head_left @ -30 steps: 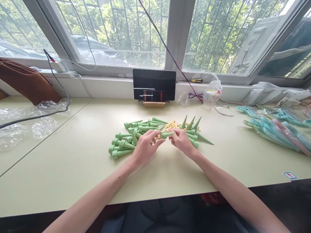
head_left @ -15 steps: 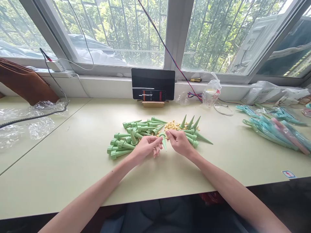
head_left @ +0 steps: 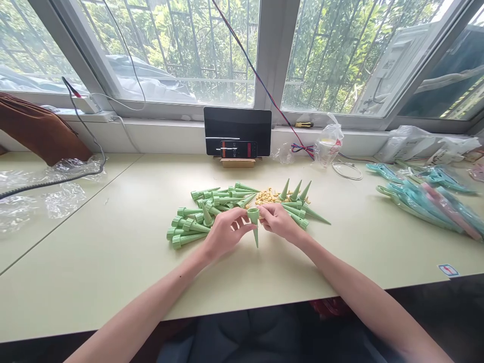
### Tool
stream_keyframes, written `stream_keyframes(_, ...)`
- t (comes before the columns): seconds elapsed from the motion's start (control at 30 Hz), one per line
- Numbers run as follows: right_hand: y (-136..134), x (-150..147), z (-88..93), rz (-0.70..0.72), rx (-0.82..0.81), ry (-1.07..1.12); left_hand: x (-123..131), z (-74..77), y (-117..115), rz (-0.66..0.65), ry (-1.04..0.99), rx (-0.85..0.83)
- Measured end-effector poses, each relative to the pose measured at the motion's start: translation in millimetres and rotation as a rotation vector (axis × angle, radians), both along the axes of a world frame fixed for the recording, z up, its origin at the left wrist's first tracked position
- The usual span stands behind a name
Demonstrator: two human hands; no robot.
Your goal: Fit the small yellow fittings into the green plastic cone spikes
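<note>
A hollow green plant watering spike (head_left: 254, 228) hangs point down in front of me, its wide mouth facing up. My left hand (head_left: 229, 229) is closed on it, with thumb and fingers around its left side. My right hand (head_left: 279, 221) is pinched at the right side of its rim; a small yellowish bit may be between the fingertips, but I cannot make it out. Behind my hands lies a heap of small yellow pieces (head_left: 267, 195). Many more green spikes (head_left: 189, 223) are piled on the left, and several stand or lie on the right (head_left: 297, 189).
At the back of the table (head_left: 124, 272), a phone (head_left: 239, 149) leans against a dark tablet (head_left: 238, 123). Wrapped teal and pink items (head_left: 434, 201) lie on the right. Clear plastic wrap (head_left: 64, 199), a cable and a brown bag (head_left: 38, 126) are on the left.
The spike in my left hand has been raised and turned more upright, so its open mouth shows. My left fingers have shifted around it. My right hand stays close to the rim.
</note>
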State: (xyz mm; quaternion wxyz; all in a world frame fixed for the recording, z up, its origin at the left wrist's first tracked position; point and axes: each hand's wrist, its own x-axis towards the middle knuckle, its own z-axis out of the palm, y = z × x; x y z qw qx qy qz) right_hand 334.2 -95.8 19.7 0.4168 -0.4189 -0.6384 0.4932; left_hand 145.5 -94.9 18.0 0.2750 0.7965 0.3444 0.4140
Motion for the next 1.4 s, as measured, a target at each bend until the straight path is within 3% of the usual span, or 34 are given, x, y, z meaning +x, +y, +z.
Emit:
stream_keyframes(0.2, -4, 1, 10.1, 0.131, -0.151, 0.161, -6, -5.3, 3, -0.070, 0.079, 0.319)
stream_keyframes(0.4, -4, 3, 9.2, 0.159, -0.152, 0.155, -11, -5.8, 5, -0.114, 0.136, 0.437)
stream_keyframes(0.57, -3, 1, 9.2, 0.130, -0.158, 0.162, -11, -4.8, 6, -0.074, 0.177, 0.467)
stream_keyframes(0.67, -1, -1, 6.4, 0.057, -0.107, 0.161, -5, -6.1, 5, -0.011, 0.131, 0.347)
stream_keyframes(0.8, 2, 1, -1.1, -0.165, 0.063, 0.062, 3, -2.6, 1, 0.092, -0.019, -0.038)
stream_keyframes(0.93, 2, 3, -3.1, -0.318, 0.298, -0.143, 5, 6.3, 0, -0.025, -0.185, -0.531)
stream_keyframes(1.03, 0, 2, -2.1, -0.306, 0.453, -0.252, 4, 10.6, -1, -0.151, -0.245, -0.780)
stream_keyframes(1.17, -2, -1, -3.7, -0.226, 0.566, -0.341, 4, 10.8, -1, -0.232, -0.234, -0.876)
stream_keyframes(1.4, -2, 0, -4.6, -0.187, 0.578, -0.383, 2, 6.7, -1, -0.256, -0.144, -0.771)
